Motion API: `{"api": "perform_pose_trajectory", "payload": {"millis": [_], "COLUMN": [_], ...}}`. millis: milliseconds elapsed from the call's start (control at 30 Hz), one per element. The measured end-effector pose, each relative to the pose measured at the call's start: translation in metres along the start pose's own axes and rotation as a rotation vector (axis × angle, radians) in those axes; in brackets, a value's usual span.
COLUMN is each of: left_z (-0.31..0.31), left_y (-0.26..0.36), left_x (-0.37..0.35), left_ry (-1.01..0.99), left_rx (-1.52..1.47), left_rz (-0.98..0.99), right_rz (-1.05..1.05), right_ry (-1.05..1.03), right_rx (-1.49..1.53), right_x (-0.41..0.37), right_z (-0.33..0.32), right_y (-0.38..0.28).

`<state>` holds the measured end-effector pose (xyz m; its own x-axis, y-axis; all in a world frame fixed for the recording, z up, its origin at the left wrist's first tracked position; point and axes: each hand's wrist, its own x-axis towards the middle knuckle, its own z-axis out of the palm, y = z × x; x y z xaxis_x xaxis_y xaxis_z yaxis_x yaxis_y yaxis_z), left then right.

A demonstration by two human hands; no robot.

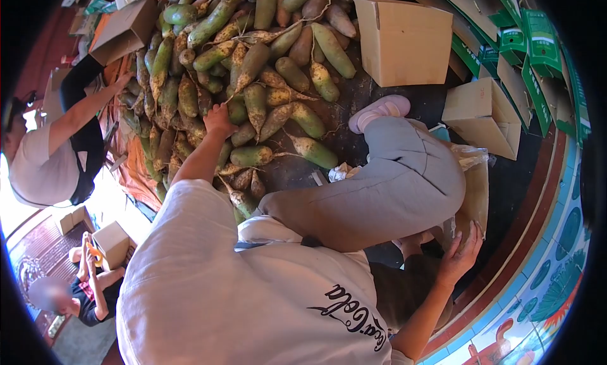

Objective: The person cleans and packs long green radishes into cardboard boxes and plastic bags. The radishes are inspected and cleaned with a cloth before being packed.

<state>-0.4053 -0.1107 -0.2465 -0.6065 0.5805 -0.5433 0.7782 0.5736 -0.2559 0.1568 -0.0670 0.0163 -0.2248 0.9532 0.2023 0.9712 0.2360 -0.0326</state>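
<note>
A large heap of green radishes (253, 68), soiled and with thin tail roots, lies in front of me. My left hand (219, 119) reaches onto its near side, its fingers closed at the thin tail root of a green radish (253, 66). Around that hand lie more radishes, some with yellowish, muddy ends. At my other side, my right hand (463, 254) grips the edge of an open cardboard box (478, 191). Clear plastic (471, 156) shows at the box's top. My leg hides part of the box, and its contents are not visible.
Two cardboard boxes (404, 45) (484, 115) stand beyond my foot. Green printed cartons (542, 49) are stacked at the far right. A co-worker (47, 147) reaches to the heap from the left. Another person (88, 289) sits lower left beside a box (112, 243).
</note>
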Motion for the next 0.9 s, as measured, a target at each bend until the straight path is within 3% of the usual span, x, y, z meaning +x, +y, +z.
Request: {"api": "perform_pose_trajectory", "payload": {"millis": [100, 200, 267, 367, 600, 767, 867, 900], "left_z": [-0.013, -0.019, -0.043, -0.085, -0.204, -0.266, -0.298, -0.307], "left_y": [-0.005, -0.017, -0.011, 0.006, 0.057, 0.086, 0.109, 0.116], "left_x": [-0.026, -0.037, -0.05, -0.068, -0.125, -0.163, -0.199, -0.211], "left_ry": [0.137, 0.354, 0.478, 0.655, 0.693, 0.812, 0.801, 0.802], "left_rx": [-0.13, -0.242, -0.349, -0.505, -1.195, -1.473, -1.625, -1.681], "left_rz": [0.064, 0.265, 0.346, 0.412, 0.575, 0.796, 0.908, 0.927], "right_rz": [-0.008, -0.034, -0.208, -0.385, -0.902, -1.001, -1.029, -0.919], "right_ry": [0.054, 0.143, 0.28, 0.322, 0.716, 0.836, 1.084, 0.865], "right_rx": [0.103, 0.233, 0.297, 0.232, 0.283, 0.155, 0.211, 0.26], "right_x": [0.014, 0.048, 0.078, 0.088, 0.07, 0.035, 0.029, 0.027], "right_z": [-0.004, -0.028, -0.051, -0.085, -0.149, -0.154, -0.119, -0.111], "right_y": [-0.006, -0.032, -0.057, -0.094, -0.151, -0.156, -0.14, -0.126]}}
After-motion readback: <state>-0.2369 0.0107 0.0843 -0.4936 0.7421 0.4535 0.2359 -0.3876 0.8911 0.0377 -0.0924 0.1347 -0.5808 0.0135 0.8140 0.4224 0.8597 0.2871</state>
